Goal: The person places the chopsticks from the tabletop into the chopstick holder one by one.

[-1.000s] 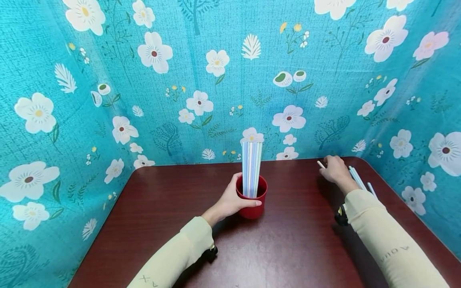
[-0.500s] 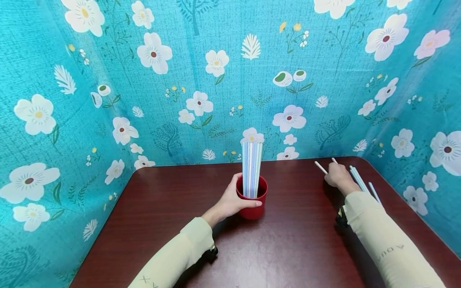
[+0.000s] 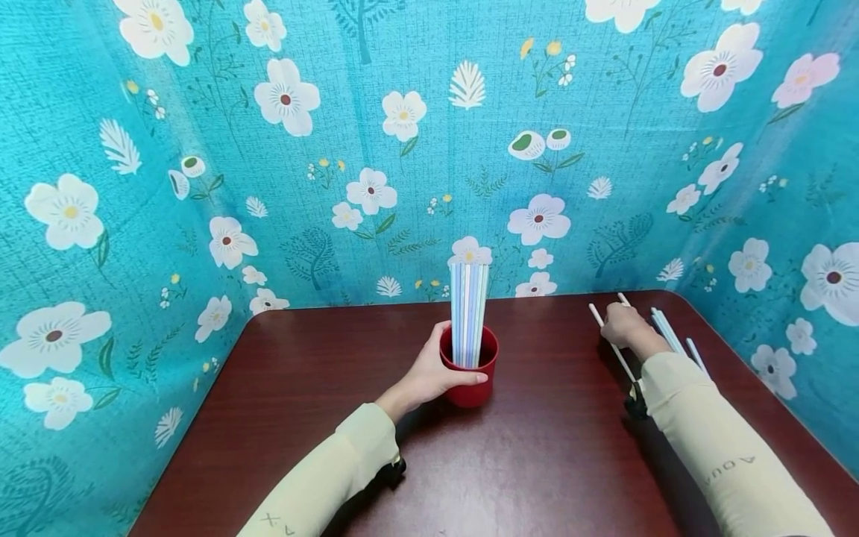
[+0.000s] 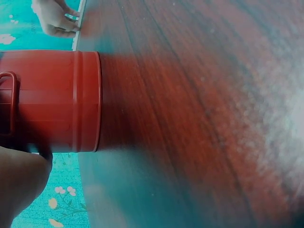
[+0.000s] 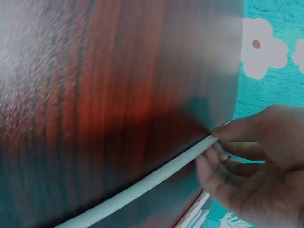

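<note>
My left hand [image 3: 429, 377] grips the red cup [image 3: 470, 391] from the left, with the thumb across its front near the rim. Several pastel straws [image 3: 468, 313] in blue, white and green stand upright in that cup. At the far right of the table, my right hand [image 3: 627, 326] pinches a white straw [image 3: 624, 364] close to the tabletop. In the right wrist view, thumb and fingertips meet on the end part of this white straw [image 5: 142, 186]. A raised loop shows on the cup's side [image 4: 52, 99] in the left wrist view.
Another straw's tip [image 3: 623, 299] pokes out beyond my right hand. Pale blue straws [image 3: 667, 332] lie right of it, partly under the forearm, and one more straw [image 3: 696, 356] lies farther right. Blue flowered cloth [image 3: 403, 186] walls the dark red table [image 3: 322, 388].
My right hand has closed on the white straw, which now shows on both sides of it. That hand shifted slightly down, then left. My left hand and the cup stay put.
</note>
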The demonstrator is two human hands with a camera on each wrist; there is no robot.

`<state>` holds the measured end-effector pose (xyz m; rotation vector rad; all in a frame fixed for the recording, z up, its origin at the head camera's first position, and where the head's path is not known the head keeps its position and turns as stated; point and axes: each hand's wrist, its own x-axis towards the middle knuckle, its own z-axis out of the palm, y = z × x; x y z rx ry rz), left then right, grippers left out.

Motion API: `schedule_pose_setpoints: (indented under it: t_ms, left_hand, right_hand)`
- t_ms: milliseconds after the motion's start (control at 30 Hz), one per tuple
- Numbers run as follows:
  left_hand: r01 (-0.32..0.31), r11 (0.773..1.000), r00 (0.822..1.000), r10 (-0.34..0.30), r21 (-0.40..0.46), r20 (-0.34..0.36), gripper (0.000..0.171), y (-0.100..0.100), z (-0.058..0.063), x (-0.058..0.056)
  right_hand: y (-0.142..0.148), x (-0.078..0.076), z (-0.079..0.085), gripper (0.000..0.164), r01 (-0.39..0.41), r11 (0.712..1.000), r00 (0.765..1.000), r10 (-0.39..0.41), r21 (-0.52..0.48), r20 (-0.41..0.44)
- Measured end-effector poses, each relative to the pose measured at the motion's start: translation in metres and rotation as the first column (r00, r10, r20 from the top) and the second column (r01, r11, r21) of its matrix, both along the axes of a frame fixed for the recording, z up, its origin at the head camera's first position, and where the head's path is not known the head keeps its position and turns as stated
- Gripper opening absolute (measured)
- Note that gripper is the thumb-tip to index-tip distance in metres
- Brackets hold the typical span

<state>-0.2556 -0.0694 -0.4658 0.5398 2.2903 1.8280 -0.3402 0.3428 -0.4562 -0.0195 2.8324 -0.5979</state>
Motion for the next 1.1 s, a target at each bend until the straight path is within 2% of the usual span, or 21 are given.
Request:
schedule_pose_setpoints:
  t_ms: [133, 200, 400, 833, 1100]
  left_hand:
    - [-0.001, 1.000, 1.000, 0.001, -0.001, 0.004, 0.091, 0.000, 0.000, 0.001]
    - [-0.001, 1.000, 1.000, 0.001, -0.003, 0.005, 0.091, 0.000, 0.000, 0.001]
    - [0.002, 1.000, 1.000, -0.002, -0.006, 0.007, 0.091, 0.000, 0.000, 0.002]
    - [0.004, 1.000, 1.000, -0.004, 0.003, 0.007, 0.091, 0.000, 0.001, 0.001]
    - [0.004, 1.000, 1.000, -0.004, 0.001, 0.012, 0.091, 0.000, 0.002, 0.003]
  right_hand:
    - [-0.006, 0.001, 0.005, 0.004, 0.021, 0.999, 0.998, -0.018, -0.039, 0.064]
    - [-0.008, 0.001, 0.007, 0.011, 0.043, 0.998, 0.995, -0.039, -0.053, 0.089]
    - [-0.014, 0.000, 0.009, 0.012, 0.084, 0.993, 0.986, -0.070, -0.084, 0.152]
    - [-0.021, 0.009, 0.014, 0.013, 0.079, 0.983, 0.983, -0.049, -0.168, 0.177]
    - [-0.029, 0.012, 0.014, 0.005, 0.071, 0.969, 0.987, -0.034, -0.235, 0.159]
